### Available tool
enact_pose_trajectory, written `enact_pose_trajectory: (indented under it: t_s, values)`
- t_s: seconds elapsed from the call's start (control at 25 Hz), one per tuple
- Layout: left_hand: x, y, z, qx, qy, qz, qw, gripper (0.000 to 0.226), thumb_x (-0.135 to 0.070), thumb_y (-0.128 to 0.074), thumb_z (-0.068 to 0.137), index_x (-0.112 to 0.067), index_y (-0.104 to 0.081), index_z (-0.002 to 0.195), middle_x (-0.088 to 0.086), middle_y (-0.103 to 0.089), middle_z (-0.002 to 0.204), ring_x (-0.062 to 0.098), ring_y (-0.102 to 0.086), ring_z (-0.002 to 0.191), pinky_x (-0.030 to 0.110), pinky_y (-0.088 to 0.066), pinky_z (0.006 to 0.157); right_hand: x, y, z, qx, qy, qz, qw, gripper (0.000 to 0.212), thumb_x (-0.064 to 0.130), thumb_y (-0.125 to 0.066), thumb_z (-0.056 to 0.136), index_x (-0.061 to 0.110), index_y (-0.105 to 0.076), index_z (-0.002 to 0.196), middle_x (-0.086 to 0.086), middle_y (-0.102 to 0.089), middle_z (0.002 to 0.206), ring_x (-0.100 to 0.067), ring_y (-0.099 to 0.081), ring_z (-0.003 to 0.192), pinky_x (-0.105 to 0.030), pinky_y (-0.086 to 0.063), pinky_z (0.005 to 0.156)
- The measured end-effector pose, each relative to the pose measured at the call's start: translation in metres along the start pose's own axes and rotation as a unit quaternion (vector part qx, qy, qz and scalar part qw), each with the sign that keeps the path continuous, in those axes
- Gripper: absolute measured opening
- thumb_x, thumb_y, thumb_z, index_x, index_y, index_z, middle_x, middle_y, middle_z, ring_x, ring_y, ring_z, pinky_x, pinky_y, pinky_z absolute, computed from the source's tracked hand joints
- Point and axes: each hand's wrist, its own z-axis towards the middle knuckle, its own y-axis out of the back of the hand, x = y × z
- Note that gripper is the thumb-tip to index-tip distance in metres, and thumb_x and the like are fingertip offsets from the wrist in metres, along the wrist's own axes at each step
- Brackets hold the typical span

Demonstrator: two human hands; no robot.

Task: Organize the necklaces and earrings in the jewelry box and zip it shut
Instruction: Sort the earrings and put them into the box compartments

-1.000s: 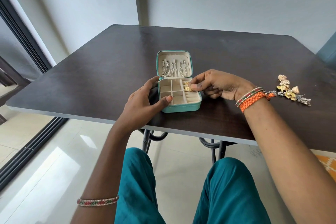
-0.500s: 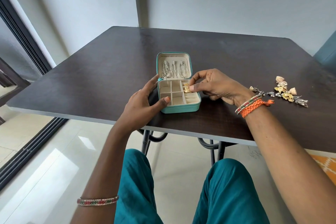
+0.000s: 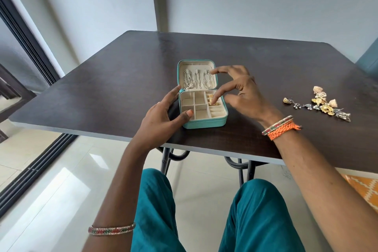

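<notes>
A small teal jewelry box (image 3: 206, 124) lies open near the table's front edge, its cream lid upright. Silver necklaces (image 3: 197, 80) hang inside the lid. A gold earring (image 3: 212, 101) sits in the right-hand slots of the tray. My left hand (image 3: 163, 116) grips the box's left side, thumb on the front corner. My right hand (image 3: 243, 92) hovers over the box's right side with fingers spread, one fingertip touching the gold earring. A loose heap of gold and silver earrings (image 3: 323, 103) lies on the table to the right.
The dark wooden table (image 3: 102, 96) stands against a pale wall. Its front edge runs just below the box. A sliding door frame (image 3: 30, 172) is at the left, and my knees in teal trousers sit under the table.
My right hand has let go of the gold earring in the tray; its fingers have spread open and lifted, one still touching it. My left hand stays on the box.
</notes>
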Motion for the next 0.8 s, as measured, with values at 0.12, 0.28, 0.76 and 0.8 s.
enact_pose_trajectory:
  t_s: [0.12, 0.28, 0.76, 0.8]
  values:
    - [0.000, 0.000, 0.000, 0.000, -0.007, 0.010, 1.000, 0.081, -0.061, -0.057, 0.071, -0.043, -0.025, 0.143, -0.039, -0.039, 0.124, 0.000, -0.042, 0.123, 0.048, -0.045, 0.102, 0.002, -0.001, -0.001, -0.018, 0.016, -0.048, 0.999, 0.041, 0.010, -0.047, 0.065, 0.042, -0.069, 0.076, 0.024, -0.047, 0.128, -0.005, -0.028, 0.119, -0.029, -0.011, 0.099]
    - [0.000, 0.000, 0.000, -0.006, -0.004, 0.010, 1.000, 0.080, -0.058, -0.058, 0.073, -0.042, -0.025, 0.144, -0.033, -0.040, 0.128, 0.002, -0.042, 0.123, 0.049, -0.045, 0.102, -0.002, -0.002, 0.001, -0.037, 0.018, -0.082, 0.996, 0.037, 0.011, -0.047, 0.067, 0.033, -0.076, 0.076, 0.016, -0.052, 0.132, -0.005, -0.028, 0.119, -0.031, -0.012, 0.098]
    - [0.006, -0.001, -0.001, -0.024, -0.018, 0.009, 1.000, 0.071, -0.058, -0.062, 0.074, -0.041, -0.035, 0.138, -0.022, -0.045, 0.138, 0.002, -0.046, 0.123, 0.036, -0.047, 0.101, 0.001, 0.003, -0.001, -0.109, 0.079, -0.104, 0.986, 0.041, -0.001, -0.045, 0.061, 0.020, -0.077, 0.075, 0.000, -0.062, 0.121, -0.024, -0.046, 0.114, -0.038, -0.026, 0.094]
    - [0.005, -0.002, -0.002, -0.039, -0.026, 0.012, 0.999, 0.066, -0.054, -0.063, 0.078, -0.037, -0.038, 0.137, -0.018, -0.047, 0.138, 0.000, -0.048, 0.120, 0.027, -0.047, 0.097, 0.003, 0.009, -0.002, -0.157, 0.075, -0.066, 0.983, 0.041, -0.004, -0.044, 0.060, 0.018, -0.076, 0.075, -0.002, -0.065, 0.113, -0.023, -0.050, 0.109, -0.040, -0.032, 0.093]
